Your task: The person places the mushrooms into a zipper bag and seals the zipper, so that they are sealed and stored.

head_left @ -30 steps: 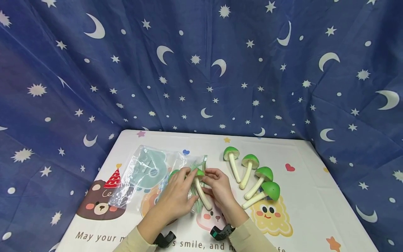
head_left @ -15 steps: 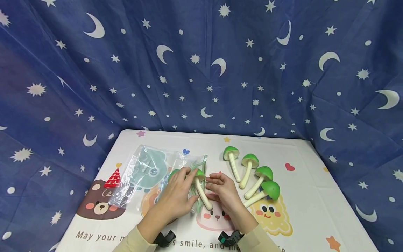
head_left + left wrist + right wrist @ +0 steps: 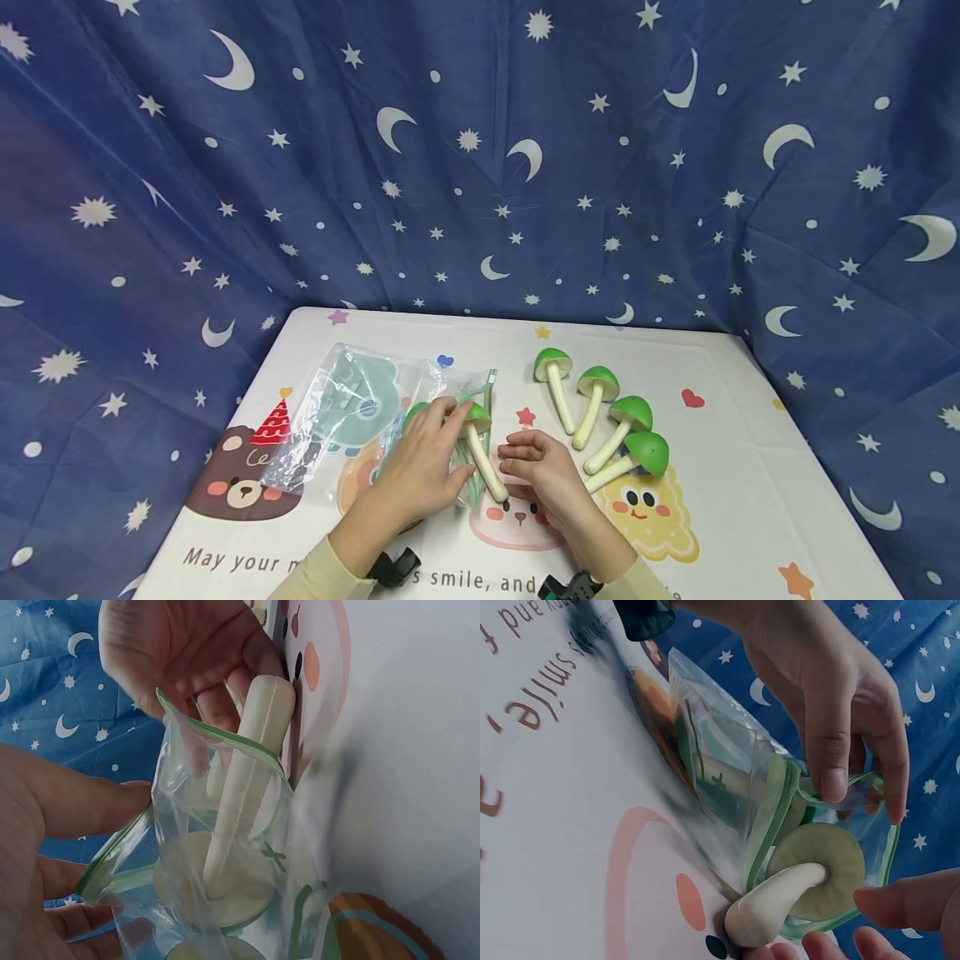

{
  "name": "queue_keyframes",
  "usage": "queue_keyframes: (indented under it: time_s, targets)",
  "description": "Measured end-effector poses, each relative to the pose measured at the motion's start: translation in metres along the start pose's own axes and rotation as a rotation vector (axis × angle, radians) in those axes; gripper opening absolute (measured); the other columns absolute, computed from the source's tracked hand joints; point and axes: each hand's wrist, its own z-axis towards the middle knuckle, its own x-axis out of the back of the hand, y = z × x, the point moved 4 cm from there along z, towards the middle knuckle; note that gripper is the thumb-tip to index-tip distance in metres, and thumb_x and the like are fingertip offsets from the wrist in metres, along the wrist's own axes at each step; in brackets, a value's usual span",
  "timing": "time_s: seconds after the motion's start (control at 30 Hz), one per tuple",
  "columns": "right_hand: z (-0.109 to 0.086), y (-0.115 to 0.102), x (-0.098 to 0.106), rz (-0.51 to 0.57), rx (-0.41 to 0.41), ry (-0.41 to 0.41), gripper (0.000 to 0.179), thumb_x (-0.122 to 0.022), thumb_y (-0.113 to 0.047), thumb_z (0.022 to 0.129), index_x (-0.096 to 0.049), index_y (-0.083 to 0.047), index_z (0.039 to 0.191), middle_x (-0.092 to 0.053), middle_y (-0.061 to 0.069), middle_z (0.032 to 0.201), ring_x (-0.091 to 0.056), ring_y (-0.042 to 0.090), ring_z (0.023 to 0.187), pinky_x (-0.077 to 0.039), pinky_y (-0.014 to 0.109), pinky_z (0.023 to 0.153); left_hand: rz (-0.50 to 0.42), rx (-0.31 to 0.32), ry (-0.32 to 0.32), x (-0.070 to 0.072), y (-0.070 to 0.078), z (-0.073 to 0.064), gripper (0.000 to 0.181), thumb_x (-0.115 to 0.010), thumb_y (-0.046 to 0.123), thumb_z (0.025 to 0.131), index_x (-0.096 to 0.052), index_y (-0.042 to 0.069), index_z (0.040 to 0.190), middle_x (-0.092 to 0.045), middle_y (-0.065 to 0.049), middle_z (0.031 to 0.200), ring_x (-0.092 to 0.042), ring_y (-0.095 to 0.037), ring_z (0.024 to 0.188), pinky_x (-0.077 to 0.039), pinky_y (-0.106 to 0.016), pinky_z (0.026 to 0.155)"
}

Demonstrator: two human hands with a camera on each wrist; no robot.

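Observation:
My left hand [image 3: 422,468] holds the mouth of a clear zip bag [image 3: 307,442] with a green zip strip; in the right wrist view its thumb and fingers pinch the bag's rim. A toy mushroom [image 3: 780,896] with a green cap and cream stem lies cap-first in the mouth, its stem end sticking out. Deeper in the bag sits another mushroom [image 3: 217,949], partly hidden by my hand. Just right of the stem, my right hand [image 3: 546,475] stands with loosely bent fingers, holding nothing.
Several more green-capped mushrooms [image 3: 597,383] lie in a slanting row on the table right of my right hand. The white tablecloth [image 3: 750,483] has printed cartoon figures. A blue star-and-moon curtain [image 3: 480,167] hangs behind and beside the table.
My right hand has let go of the mushroom at the bag's mouth and moved right and toward me. My left hand, the bag and the mushrooms have stayed where they were.

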Motion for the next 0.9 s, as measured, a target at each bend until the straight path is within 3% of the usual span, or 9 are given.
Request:
queue_keyframes:
  time_s: [0.17,0.33,0.9]
  targets:
    - [-0.01,0.002,0.005,-0.009,-0.032,0.021,0.047,-0.074,-0.002,0.093,-0.057,0.006,0.137,-0.072,0.025,0.131,-0.078,0.021,0.093,-0.068,0.043,0.072,-0.007,-0.003,0.005,0.0,0.0,0.0,0.09,-0.091,0.03,0.083,-0.05,0.009,0.16,-0.054,-0.011,0.147,-0.058,-0.031,0.133,-0.044,-0.051,0.122]
    - [-0.014,0.004,0.005,0.044,-0.074,-0.023,0.052,-0.073,-0.001,0.094,-0.053,0.006,0.141,-0.07,0.024,0.134,-0.077,0.018,0.095,-0.069,0.043,0.076,0.003,-0.007,0.01,0.0,0.0,0.001,0.091,-0.091,0.03,0.083,-0.049,0.009,0.16,-0.054,-0.012,0.147,-0.058,-0.032,0.133,-0.045,-0.05,0.122]
    - [-0.014,-0.004,0.001,0.121,-0.037,-0.063,0.058,-0.071,0.003,0.093,-0.047,0.009,0.145,-0.071,0.025,0.127,-0.079,0.023,0.097,-0.068,0.043,0.086,-0.029,0.002,0.001,0.001,-0.001,0.0,0.091,-0.092,0.031,0.082,-0.051,0.009,0.159,-0.054,-0.011,0.146,-0.059,-0.032,0.131,-0.045,-0.05,0.12]
